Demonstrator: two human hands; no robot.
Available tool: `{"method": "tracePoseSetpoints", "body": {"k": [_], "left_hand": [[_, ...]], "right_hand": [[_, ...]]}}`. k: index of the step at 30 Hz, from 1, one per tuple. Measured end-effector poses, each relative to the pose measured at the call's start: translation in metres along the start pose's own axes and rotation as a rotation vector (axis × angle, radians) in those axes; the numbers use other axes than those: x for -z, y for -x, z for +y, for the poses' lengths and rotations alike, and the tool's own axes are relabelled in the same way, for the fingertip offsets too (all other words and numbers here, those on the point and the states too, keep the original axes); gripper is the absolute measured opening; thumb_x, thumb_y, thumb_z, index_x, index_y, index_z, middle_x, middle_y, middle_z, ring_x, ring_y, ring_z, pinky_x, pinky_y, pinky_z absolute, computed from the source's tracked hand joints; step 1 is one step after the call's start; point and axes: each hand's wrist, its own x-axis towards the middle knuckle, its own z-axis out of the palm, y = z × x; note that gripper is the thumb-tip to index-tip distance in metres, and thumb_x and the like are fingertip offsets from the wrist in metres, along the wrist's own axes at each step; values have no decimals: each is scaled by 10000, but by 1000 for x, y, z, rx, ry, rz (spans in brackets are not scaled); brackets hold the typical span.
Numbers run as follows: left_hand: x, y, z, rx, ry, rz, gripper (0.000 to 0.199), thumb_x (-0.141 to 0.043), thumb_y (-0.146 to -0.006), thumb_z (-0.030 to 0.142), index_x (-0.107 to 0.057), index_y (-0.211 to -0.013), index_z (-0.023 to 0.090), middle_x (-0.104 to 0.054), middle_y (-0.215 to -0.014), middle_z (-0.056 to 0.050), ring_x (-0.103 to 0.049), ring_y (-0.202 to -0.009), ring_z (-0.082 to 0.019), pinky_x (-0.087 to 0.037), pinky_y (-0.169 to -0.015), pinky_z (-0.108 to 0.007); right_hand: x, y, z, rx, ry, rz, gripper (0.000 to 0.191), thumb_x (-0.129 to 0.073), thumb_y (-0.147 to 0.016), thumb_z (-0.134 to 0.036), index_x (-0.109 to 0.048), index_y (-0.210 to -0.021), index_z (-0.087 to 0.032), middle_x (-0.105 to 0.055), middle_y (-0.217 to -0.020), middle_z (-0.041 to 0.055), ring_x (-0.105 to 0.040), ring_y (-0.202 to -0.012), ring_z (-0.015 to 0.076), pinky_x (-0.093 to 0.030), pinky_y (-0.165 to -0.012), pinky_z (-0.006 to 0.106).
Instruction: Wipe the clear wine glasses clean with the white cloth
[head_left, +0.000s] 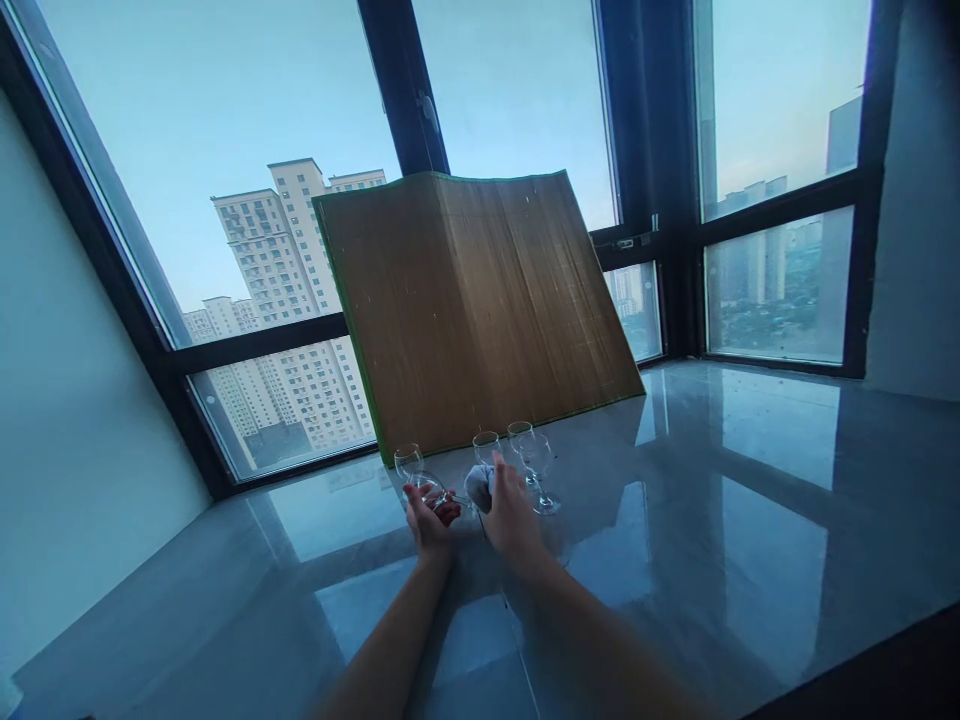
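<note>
My left hand [433,515] is wrapped round the bowl of a clear wine glass [429,484], which lies tilted on its side with its stem toward the right. A bunched pale cloth [478,487] is gripped in my right hand [511,508], at the foot end of that glass. Behind my left hand stands another glass [409,460]. Several more stand upright behind and beside my right hand, among them one at the back [486,444] and one at the right [543,480]. My fingers partly hide the held glass and the cloth.
A large brown mat or board [480,320] with green edging leans against the dark-framed windows behind the glasses. The glossy grey tiled ledge [600,600] reflects the windows. White walls rise at the left and right, and tall buildings show outside.
</note>
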Motion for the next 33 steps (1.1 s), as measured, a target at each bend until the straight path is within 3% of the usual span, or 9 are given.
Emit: {"method": "tracePoseSetpoints", "body": {"k": [5,14,21,27,33], "left_hand": [[1,0,11,160,147,21,527,-327,-961,703,-501,-872,213,-607,-566,-2,-567,-396,-139,-453,-424,-227],[7,-6,22,315,204,-28,548,-285,-977,676,-524,-845,201,-636,-616,-39,-603,-457,-151,-499,-466,-244],[6,-5,20,318,193,-83,513,-318,-979,659,-525,-852,208,-606,-591,-9,-605,-460,-154,-511,-487,-259],[4,-4,16,271,93,-120,491,-294,-989,646,-509,-928,209,-631,-617,-15,-604,-443,-152,-498,-481,-253],[6,-6,6,253,63,-213,531,-521,-866,735,-528,-970,214,-631,-637,2,-583,-415,-147,-453,-444,-243]], "right_hand": [[7,-1,-4,-44,148,-71,852,-476,-716,43,-329,-1526,-175,-582,-1349,129,-544,-1245,276,-469,-1008,382],[10,-4,-3,-34,197,29,824,-518,-707,48,-421,-1470,-246,-625,-1302,102,-579,-1152,293,-502,-903,373],[1,-2,-2,-18,125,11,764,-492,-742,33,-408,-1480,-147,-632,-1326,173,-604,-1207,292,-485,-989,398],[2,-4,-3,20,-5,-74,868,-583,-703,-58,-317,-1518,-187,-580,-1410,158,-587,-1260,283,-488,-1042,426],[7,-5,-5,104,-31,-188,869,-560,-655,-23,-356,-1485,-179,-575,-1417,150,-566,-1285,271,-463,-1085,419]]}}
